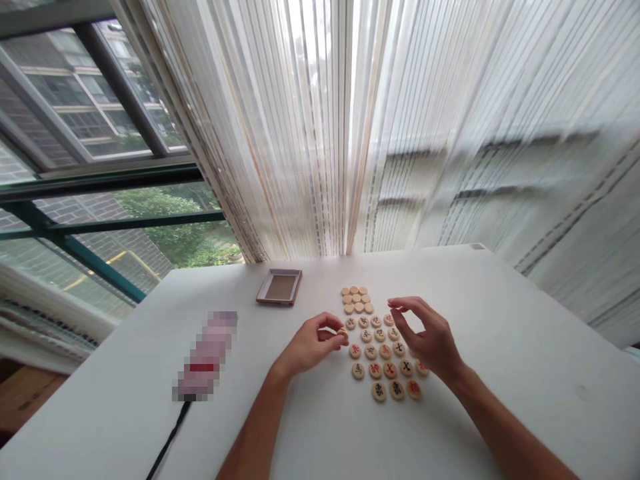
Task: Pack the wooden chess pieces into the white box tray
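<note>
My left hand (313, 345) pinches a wooden xiangqi piece (343, 333) between thumb and fingertips, at the left edge of the laid-out pieces. To the right, my right hand (429, 335) hovers with thumb and fingers apart and nothing visible between them. Below and between the hands lie rows of round xiangqi pieces (385, 351), face up with red or black characters. A few on the right are partly covered by my right hand. Farther back sits a tight block of blank-looking xiangqi pieces (355, 299), their tops showing no characters.
A shallow open box (279, 272) rests near the back of the white table (120, 380). At left lies a pinkish, pixelated object (207, 353) with a black cord (167, 441) running to the front. Striped sheer curtains (295, 133) hang behind the table, beside an open window.
</note>
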`<state>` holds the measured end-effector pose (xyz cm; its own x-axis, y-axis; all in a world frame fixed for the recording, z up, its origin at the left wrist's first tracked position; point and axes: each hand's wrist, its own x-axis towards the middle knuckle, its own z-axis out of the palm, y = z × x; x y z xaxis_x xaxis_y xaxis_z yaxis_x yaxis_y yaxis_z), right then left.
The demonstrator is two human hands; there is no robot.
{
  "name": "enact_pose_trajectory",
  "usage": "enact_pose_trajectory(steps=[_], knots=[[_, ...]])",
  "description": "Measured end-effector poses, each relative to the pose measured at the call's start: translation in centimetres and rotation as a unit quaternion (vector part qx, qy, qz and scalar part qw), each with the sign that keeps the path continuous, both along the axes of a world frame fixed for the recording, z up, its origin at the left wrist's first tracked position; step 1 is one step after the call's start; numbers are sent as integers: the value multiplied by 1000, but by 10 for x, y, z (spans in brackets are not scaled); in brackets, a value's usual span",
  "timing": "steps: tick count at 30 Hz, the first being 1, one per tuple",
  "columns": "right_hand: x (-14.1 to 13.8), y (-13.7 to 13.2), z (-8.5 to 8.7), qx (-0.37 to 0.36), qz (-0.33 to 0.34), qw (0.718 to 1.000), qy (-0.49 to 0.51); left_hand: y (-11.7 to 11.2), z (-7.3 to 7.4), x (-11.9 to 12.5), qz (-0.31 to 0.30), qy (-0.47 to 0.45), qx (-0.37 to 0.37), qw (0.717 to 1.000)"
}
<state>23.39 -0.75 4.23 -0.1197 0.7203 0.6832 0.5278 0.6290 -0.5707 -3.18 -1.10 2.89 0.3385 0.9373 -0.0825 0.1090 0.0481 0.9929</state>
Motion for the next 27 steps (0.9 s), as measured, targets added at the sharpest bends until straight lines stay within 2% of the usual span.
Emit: enact_pose_trajectory(steps=[3, 5, 10, 14, 19, 27], knots=[[0, -1, 0, -5, 9, 1000, 1, -3, 5, -2, -66, 85, -1, 994], [-2, -1, 1, -7, 12, 1000, 2, -4, 7, -4, -89, 131, 6, 987], [-4, -2, 4, -16, 12, 1000, 5, -5, 9, -9, -123, 154, -46, 979], [-3, -2, 2, -17, 18, 1000, 6, -6, 4, -9, -124, 172, -73, 974], [-3, -2, 0, -22, 18, 1000, 0, -6, -2, -6, -121, 190, -41, 973], [-5, -1, 2, 2, 28, 1000, -9, -9, 2, -3, -114, 216, -26, 969]])
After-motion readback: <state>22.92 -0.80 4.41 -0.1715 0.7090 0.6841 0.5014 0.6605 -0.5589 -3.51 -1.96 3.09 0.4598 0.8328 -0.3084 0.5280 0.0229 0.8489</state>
